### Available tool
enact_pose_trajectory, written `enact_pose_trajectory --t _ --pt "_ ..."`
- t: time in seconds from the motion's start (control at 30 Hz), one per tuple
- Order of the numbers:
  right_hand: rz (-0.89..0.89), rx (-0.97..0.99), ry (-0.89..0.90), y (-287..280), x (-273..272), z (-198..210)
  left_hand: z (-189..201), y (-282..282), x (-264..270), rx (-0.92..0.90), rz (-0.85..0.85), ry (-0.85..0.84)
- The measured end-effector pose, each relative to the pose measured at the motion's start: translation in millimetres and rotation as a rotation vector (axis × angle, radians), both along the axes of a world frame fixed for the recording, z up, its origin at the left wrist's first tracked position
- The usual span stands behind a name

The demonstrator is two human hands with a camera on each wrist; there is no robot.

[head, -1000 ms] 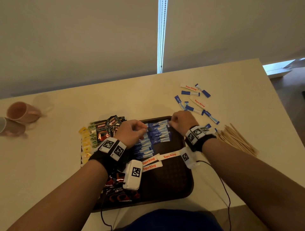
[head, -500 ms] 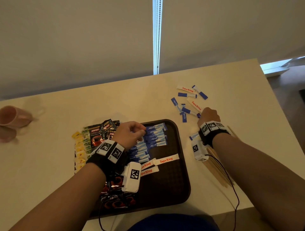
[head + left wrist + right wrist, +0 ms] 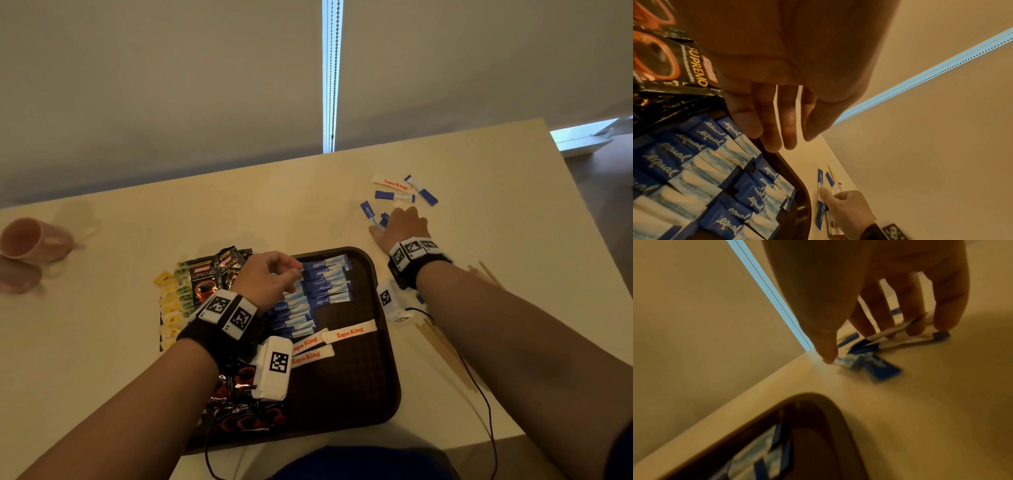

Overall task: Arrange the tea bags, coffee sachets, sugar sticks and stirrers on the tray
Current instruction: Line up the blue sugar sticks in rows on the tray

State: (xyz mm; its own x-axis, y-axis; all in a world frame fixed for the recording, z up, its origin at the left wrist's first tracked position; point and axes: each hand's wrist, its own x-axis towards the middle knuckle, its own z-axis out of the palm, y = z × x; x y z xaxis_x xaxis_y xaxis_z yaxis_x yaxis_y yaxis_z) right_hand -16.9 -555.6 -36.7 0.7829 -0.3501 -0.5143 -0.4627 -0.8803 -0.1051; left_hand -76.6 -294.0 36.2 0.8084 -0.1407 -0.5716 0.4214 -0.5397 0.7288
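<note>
A dark brown tray [image 3: 387, 342] holds rows of blue "equal" sugar sticks [image 3: 325, 284], white Tapa King sachets [image 3: 349, 334] and black coffee sachets [image 3: 205, 277]. Yellow tea bags [image 3: 169, 308] line its left edge. My left hand [image 3: 291, 270] hovers over the blue rows, its fingers [image 3: 785, 139] hanging fairly straight and holding nothing. My right hand [image 3: 394, 219] is off the tray on the table, its spread fingertips [image 3: 912, 331] touching loose sugar sticks [image 3: 881, 366]. More loose sticks [image 3: 394, 196] lie just beyond it. Wooden stirrers [image 3: 445, 346] lie under my right forearm.
Two pink cups [image 3: 30, 240] lie on their sides at the table's far left. The table's right edge runs close to the stirrers. A wall with a blind cord [image 3: 330, 75] stands behind the table. Wrist-camera cables trail over the tray's near edge.
My right hand has left the tray's far edge and moved right and away to the loose sticks on the table. The left hand has stayed over the blue rows.
</note>
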Motion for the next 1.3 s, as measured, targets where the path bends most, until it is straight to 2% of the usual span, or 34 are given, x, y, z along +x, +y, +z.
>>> enact_pose_trajectory --t 0.27,0.4,0.5,0.63,0.7,0.77,0.9,1.17,1.3 --pt "0.237 -0.094 -0.049 10.7 7.7 0.6 2.5 2.4 0.7 -0.001 0.018 -0.009" --pt "0.168 -0.012 -0.032 5.9 7.8 8.6 4.4 1.1 0.4 -0.004 0.024 0.001" --pt "0.087 0.132 -0.158 4.8 7.1 19.0 5.0 -1.9 -0.4 -0.031 0.036 0.008" --pt "0.153 0.489 -0.380 26.9 -10.7 54.1 12.2 -12.0 -0.2 -0.152 0.148 0.099" --pt "0.200 0.709 -0.321 49.3 -25.6 76.7 19.7 -16.3 0.2 -0.291 0.263 0.219" --pt "0.298 0.851 -0.238 70.7 -39.4 90.7 27.7 -17.4 -0.4 -0.427 0.330 0.322" --pt "0.390 0.958 -0.169 94.3 -59.4 97.4 33.1 -10.2 -9.1 -0.517 0.374 0.311" --pt "0.215 0.998 -0.295 106.2 -79.8 85.6 26.8 10.5 -24.4 -0.401 0.430 0.224" --pt "-0.061 1.113 -0.104 96.1 -81.4 88.7 29.1 16.9 -26.4 -0.398 0.500 0.212"
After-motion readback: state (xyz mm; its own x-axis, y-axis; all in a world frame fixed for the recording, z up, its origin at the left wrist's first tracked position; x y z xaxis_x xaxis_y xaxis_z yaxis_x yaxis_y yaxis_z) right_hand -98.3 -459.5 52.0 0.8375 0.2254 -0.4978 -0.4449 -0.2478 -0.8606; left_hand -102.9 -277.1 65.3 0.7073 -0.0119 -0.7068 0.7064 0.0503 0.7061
